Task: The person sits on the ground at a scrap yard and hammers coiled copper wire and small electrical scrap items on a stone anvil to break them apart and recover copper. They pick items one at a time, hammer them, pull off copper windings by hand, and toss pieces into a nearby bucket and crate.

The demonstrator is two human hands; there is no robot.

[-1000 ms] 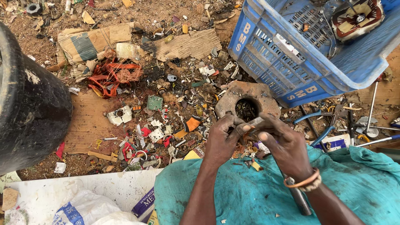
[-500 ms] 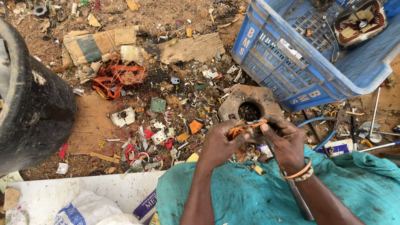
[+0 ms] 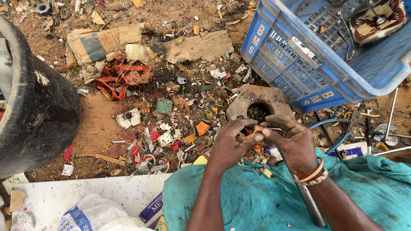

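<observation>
I hold a small bundle of copper wire [image 3: 252, 134] between both hands, just on my side of the round rusty motor housing [image 3: 259, 105] that lies on the ground. My left hand [image 3: 229, 145] pinches the bundle's left end and my right hand [image 3: 291, 143] pinches its right end, thumbs on top, so its long axis runs across me from hand to hand, equally near both. Right of the housing stands a blue plastic crate [image 3: 308, 60]; nearer me than the housing, teal cloth [image 3: 252, 201] covers my lap.
</observation>
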